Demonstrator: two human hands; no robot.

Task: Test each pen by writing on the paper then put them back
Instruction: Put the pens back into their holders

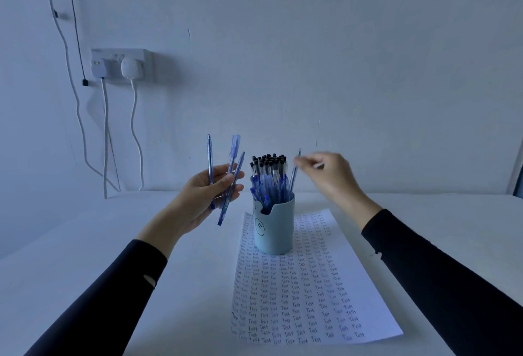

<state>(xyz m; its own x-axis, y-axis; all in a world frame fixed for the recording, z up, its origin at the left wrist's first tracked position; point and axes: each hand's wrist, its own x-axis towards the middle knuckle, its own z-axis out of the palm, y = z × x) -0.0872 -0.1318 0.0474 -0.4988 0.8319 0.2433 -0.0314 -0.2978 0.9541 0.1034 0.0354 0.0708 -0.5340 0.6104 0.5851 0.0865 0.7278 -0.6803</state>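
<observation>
- We see the left hand raised to the left of the cup, palm turned to us. Its fingers and thumb are curled round three blue pens.
- These three pens spread like a fan. Their upper ends point up toward the wall, and one of them carries a clear blue cap.
- The light blue cup stands upright on the far part of the paper. It is full of pens: black-tipped ones at the back and blue ones in front.
- One more blue pen leans out at the right side of the cup, with its lower end inside the cup.
- The right hand is in the air, above and to the right of the cup. Its fingertips are gathered together at the top end of this leaning pen.
- The right hand is blurred, so we cannot tell if it really pinches the pen or is only touching it.
- The paper lies flat on the white worktop, and rows of the word "Test" cover almost all of it.
- Both arms wear dark sleeves.
- On the wall at the left there is a socket with two white plugs, and cables hang down from it.
</observation>
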